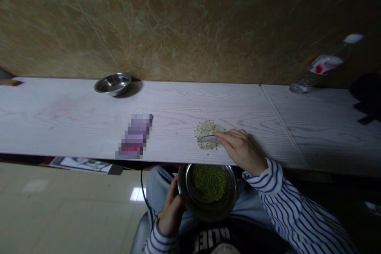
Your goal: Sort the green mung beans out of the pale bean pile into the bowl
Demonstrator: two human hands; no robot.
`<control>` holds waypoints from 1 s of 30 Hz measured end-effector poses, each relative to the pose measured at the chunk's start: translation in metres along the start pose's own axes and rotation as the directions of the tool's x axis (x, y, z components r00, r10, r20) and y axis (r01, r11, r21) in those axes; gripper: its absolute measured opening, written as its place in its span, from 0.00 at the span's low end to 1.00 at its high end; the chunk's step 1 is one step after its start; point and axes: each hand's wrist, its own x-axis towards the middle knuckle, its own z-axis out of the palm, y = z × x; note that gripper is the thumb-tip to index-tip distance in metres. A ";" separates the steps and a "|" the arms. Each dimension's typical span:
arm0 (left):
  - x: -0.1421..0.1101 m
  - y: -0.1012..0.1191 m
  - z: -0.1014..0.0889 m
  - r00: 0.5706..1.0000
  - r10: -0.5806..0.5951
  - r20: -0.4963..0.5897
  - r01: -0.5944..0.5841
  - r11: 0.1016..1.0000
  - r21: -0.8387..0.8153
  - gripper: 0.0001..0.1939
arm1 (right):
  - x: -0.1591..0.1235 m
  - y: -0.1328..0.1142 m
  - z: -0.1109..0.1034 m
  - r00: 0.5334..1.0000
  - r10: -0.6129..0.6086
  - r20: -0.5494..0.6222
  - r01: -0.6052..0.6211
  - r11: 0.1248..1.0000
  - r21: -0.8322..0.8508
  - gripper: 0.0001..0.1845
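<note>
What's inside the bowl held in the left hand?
The bowl in the left hand holds small green beans; whatever lies beneath them is covered.

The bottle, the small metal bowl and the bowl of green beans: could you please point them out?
Bottle (325, 64): head view, on label.
Small metal bowl (114, 83): head view, inner wall.
Bowl of green beans (231, 187): head view, inner wall.

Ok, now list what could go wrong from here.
The left hand holds the large bowl by one side over the lap; if it tips, the green beans inside could spill.

The mixed pile lies loose near the front edge of the table, so a stray push from the thin curved tool in the right hand might scatter grains onto the lap or floor.
</note>
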 end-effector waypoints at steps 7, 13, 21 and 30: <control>0.000 0.002 0.000 0.997 0.020 0.076 -0.022 0.999 0.024 0.31 | -0.010 -0.004 -0.007 1.000 -0.006 0.002 0.006 1.000 0.023 0.14; 0.001 0.000 -0.005 0.995 -0.017 0.100 0.006 0.994 0.106 0.37 | -0.026 -0.003 -0.014 0.995 0.085 -0.060 -0.084 0.996 0.018 0.13; -0.002 0.000 0.005 1.000 -0.005 0.012 0.005 1.000 -0.001 0.32 | -0.050 -0.013 -0.022 0.990 0.109 -0.088 -0.107 0.994 0.026 0.12; 0.000 -0.001 0.001 0.999 -0.030 0.013 0.029 0.999 0.042 0.34 | -0.060 -0.014 -0.024 0.992 0.110 -0.062 -0.109 0.994 0.025 0.11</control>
